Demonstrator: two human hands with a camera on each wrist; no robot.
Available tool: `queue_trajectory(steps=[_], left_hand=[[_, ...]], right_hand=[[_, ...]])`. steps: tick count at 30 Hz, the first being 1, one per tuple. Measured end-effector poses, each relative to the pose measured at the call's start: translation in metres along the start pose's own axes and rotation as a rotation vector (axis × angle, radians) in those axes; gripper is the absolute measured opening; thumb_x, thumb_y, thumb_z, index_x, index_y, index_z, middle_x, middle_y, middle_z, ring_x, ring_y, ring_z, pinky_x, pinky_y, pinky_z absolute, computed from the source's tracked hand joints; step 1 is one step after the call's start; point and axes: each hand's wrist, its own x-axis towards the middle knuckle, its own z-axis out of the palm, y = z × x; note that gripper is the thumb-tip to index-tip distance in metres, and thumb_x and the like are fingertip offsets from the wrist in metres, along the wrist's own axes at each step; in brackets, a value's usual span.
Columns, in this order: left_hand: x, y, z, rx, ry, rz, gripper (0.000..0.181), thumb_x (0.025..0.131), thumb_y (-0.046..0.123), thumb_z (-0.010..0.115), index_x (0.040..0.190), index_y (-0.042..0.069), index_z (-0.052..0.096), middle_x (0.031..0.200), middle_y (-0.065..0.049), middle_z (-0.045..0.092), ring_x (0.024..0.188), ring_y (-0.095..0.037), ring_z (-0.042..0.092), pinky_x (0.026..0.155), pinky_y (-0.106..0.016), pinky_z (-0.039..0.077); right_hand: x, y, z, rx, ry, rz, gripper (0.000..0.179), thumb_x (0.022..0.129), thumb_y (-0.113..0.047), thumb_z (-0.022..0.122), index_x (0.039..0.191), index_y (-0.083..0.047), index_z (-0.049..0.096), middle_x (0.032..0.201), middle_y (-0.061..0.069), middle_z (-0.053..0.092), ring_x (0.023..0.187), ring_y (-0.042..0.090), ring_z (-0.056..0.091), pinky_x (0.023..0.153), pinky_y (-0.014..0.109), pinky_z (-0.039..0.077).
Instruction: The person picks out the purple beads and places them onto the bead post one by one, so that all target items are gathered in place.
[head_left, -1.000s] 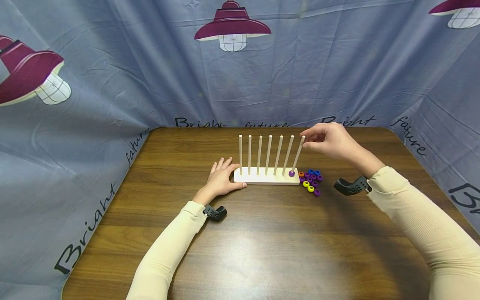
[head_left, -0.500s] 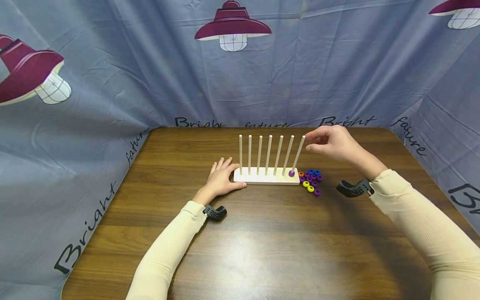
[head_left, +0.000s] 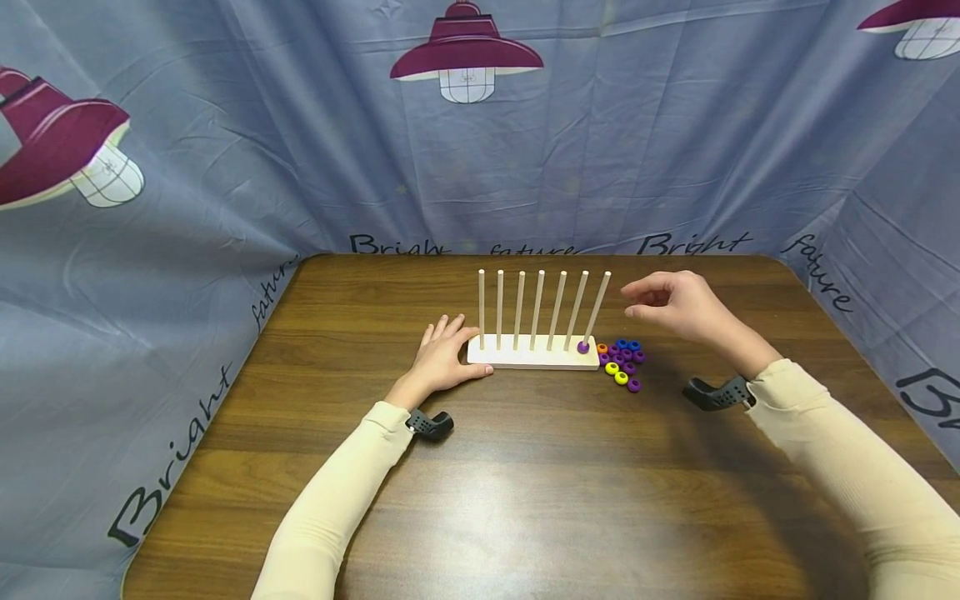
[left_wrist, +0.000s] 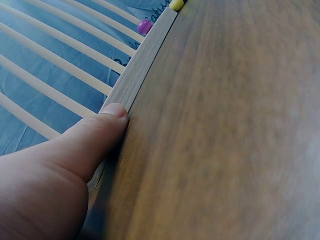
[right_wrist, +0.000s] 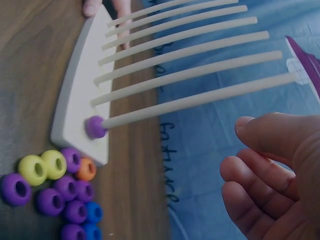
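A pale wooden base [head_left: 525, 362] carries a row of several upright pegs [head_left: 537, 310]. My left hand [head_left: 438, 360] grips the base's left end, thumb along the front edge and fingers around the back; the thumb [left_wrist: 95, 135] shows pressed on that edge in the left wrist view. One purple bead [head_left: 583, 347] sits at the foot of the rightmost peg [right_wrist: 200, 101]. Right of that peg and above the table, my right hand [head_left: 678, 307] hangs with loosely bent fingers. Nothing shows between its thumb and fingers in the right wrist view.
Loose beads lie against the base's right end: several purple ones [right_wrist: 51, 201], yellow ones [right_wrist: 33, 170], an orange one [right_wrist: 86, 169] and blue ones [right_wrist: 93, 212]. All stand on a brown wooden table [head_left: 480, 492]. A blue printed curtain [head_left: 480, 167] hangs behind.
My right hand has moved away from the rightmost peg's top, to the right and slightly down. The left hand, base and beads have stayed in place.
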Motion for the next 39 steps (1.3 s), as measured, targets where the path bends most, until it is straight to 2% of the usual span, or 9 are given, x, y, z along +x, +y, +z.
queue_trajectory(steps=[7, 14, 21, 28, 39], left_hand=[[0.001, -0.001, 0.000, 0.006, 0.002, 0.003, 0.080, 0.084, 0.057, 0.074, 0.150, 0.019, 0.051, 0.168, -0.017, 0.028, 0.158, -0.043, 0.013, 0.129, -0.059, 0.007], [0.002, -0.001, 0.000, 0.003, -0.003, 0.001, 0.080, 0.084, 0.058, 0.074, 0.150, 0.018, 0.051, 0.168, -0.017, 0.027, 0.159, -0.042, 0.013, 0.129, -0.059, 0.006], [0.002, -0.002, 0.001, 0.008, -0.001, -0.006, 0.081, 0.083, 0.058, 0.074, 0.150, 0.019, 0.050, 0.168, -0.016, 0.028, 0.159, -0.042, 0.013, 0.130, -0.058, 0.006], [0.003, -0.003, 0.002, 0.005, 0.004, -0.002, 0.082, 0.083, 0.058, 0.075, 0.150, 0.018, 0.050, 0.168, -0.016, 0.028, 0.159, -0.042, 0.013, 0.129, -0.059, 0.006], [0.003, -0.003, 0.003, 0.009, -0.004, -0.003, 0.082, 0.084, 0.059, 0.074, 0.151, 0.019, 0.050, 0.169, -0.015, 0.027, 0.159, -0.041, 0.013, 0.130, -0.058, 0.006]], right_hand=[[-0.012, 0.017, 0.009, 0.023, -0.004, 0.050, 0.027, 0.087, -0.011, 0.077, 0.112, 0.000, 0.075, 0.102, 0.021, 0.077, 0.075, -0.013, 0.059, 0.064, 0.012, 0.049], [-0.024, 0.034, 0.017, -0.003, -0.008, 0.111, 0.030, 0.089, -0.015, 0.076, 0.116, -0.002, 0.075, 0.104, 0.018, 0.077, 0.076, -0.012, 0.059, 0.065, 0.015, 0.050], [-0.035, 0.051, 0.030, 0.024, 0.014, 0.105, 0.030, 0.088, -0.012, 0.078, 0.113, 0.003, 0.074, 0.099, 0.020, 0.078, 0.074, -0.013, 0.058, 0.064, 0.012, 0.049], [-0.043, 0.063, 0.044, 0.047, 0.032, 0.125, 0.029, 0.087, -0.009, 0.077, 0.113, 0.004, 0.074, 0.103, 0.024, 0.077, 0.074, -0.015, 0.057, 0.062, 0.012, 0.049], [-0.050, 0.074, 0.057, 0.025, 0.061, 0.134, 0.027, 0.086, -0.010, 0.079, 0.110, 0.002, 0.075, 0.099, 0.021, 0.077, 0.073, -0.011, 0.056, 0.064, 0.011, 0.048]])
